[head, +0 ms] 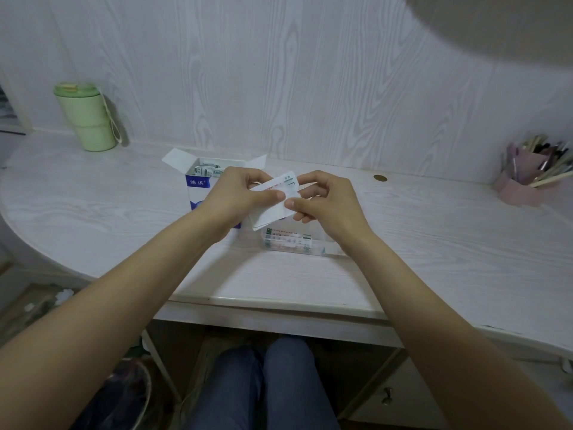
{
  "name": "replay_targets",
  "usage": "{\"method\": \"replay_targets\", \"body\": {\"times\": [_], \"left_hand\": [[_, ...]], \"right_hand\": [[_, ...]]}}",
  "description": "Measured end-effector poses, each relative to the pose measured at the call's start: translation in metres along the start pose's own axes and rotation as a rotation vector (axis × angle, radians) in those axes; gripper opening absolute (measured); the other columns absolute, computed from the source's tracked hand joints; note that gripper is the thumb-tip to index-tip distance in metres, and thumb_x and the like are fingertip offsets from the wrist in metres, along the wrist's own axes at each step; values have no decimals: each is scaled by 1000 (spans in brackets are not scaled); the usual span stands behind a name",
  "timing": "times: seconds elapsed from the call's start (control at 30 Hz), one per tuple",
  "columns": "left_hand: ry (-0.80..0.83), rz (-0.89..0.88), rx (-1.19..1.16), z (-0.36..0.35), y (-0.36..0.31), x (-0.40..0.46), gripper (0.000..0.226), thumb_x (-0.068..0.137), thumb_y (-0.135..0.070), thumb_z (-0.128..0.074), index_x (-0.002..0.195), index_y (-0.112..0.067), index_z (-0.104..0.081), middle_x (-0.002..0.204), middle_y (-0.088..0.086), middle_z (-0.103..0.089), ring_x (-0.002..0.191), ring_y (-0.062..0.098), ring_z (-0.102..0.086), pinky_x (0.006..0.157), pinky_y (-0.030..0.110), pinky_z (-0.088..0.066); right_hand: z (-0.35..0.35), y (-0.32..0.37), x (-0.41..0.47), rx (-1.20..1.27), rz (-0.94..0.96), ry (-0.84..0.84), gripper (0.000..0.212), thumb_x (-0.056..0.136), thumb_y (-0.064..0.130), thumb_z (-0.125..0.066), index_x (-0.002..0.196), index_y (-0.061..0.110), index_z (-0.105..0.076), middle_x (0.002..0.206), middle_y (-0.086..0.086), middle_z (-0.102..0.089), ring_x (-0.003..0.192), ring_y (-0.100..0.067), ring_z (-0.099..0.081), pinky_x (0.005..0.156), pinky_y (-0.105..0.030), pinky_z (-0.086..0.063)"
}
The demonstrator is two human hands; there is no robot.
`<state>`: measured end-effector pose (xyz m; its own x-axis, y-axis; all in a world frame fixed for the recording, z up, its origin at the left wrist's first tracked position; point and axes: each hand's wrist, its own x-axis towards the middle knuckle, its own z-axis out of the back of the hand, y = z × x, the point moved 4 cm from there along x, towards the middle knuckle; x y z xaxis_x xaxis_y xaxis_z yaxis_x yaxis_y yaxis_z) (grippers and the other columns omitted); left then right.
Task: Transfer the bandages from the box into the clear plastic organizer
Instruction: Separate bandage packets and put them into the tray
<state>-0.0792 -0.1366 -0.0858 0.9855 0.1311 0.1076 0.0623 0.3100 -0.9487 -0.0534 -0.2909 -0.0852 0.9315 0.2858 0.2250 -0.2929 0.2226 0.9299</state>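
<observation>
A green cup (85, 117) with a lid and a cord loop stands at the far left of the desk (434, 243), close to the wall. Right of it, near the desk's middle, the box (198, 187) stands upright with its top flaps folded open; its front is blue and white with printed characters, and small white-and-green packets show inside the opening. The left hand (238, 197) is held just in front of the box, hiding part of its front, and its thumb and fingers pinch the left end of a small stack of bandages (273, 201). The bandages are flat, white, rectangular wrappers; the uppermost carries red text lines and a green-grey block at its far end. The stack is held in the air, tilted, between box and organizer. The right hand (325, 203) pinches the right edge of the same stack with thumb and forefinger, the remaining fingers curled beneath. Directly below the hands, the organizer (294, 242) sits on the desk, just right of the box; through its clear wall, bandages with red and green print lie flat inside. A small round brass-coloured fitting (380, 178) is set in the desk further right. At the far right, a pink holder (521, 187) contains pens and brushes.
</observation>
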Motion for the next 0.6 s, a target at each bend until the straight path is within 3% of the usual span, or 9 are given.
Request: {"method": "replay_targets", "body": {"times": [0.27,0.37,0.6], "left_hand": [[-14,51,-171,-1,2,0,11,91,-20,-60,86,-14,-68,86,6,-67,76,18,-62,69,30,-52],[-30,66,-176,1,3,-1,13,93,-19,-58,84,-15,-67,85,4,-66,72,16,-64,55,25,-56],[-44,203,-203,5,13,-5,12,96,-17,-54,92,-7,-61,100,17,-65,56,26,-70,49,32,-58]], "right_hand": [[7,-7,0,83,-90,-60,14,80,7,-73,93,8,-69,68,-1,-64,49,-5,-58,52,-19,-51],[7,-10,-3,166,-124,-29,3,84,7,-69,86,8,-69,75,-6,-61,49,-8,-59,50,-21,-51],[5,-17,-1,454,-111,-35,6,86,-3,-62,82,-2,-66,78,-13,-64,68,-14,-69,69,-17,-55]]}}
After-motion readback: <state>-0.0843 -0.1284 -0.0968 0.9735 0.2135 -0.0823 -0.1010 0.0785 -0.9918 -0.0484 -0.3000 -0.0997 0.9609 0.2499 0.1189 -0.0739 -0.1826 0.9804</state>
